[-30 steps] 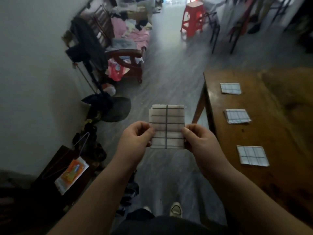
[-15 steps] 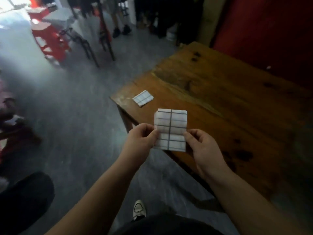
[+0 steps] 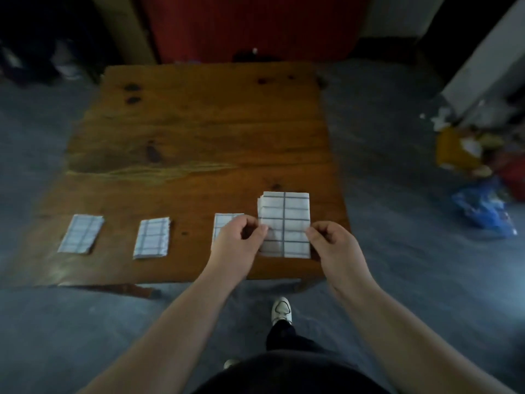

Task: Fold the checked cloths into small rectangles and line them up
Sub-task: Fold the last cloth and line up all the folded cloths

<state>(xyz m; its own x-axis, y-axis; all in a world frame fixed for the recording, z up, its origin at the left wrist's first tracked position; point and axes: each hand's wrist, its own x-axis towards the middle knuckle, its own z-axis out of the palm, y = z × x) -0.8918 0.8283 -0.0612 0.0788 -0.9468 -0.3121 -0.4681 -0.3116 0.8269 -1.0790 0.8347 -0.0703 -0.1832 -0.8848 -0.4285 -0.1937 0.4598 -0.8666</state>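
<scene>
I hold a folded white checked cloth upright between both hands, above the near right part of the wooden table. My left hand pinches its left edge and my right hand pinches its right edge. Three folded checked cloths lie in a row along the near edge: one at the left, one in the middle, and a third partly hidden behind my left hand.
Grey floor surrounds the table. A red panel stands behind its far edge. Yellow and blue bags lie on the floor at the right beside a white wall. My shoe is below the table's near edge.
The view has swung right from the floor and table corner to face the table squarely. Both hands keep the same pinch on the folded cloth, now over the near right of the table.
</scene>
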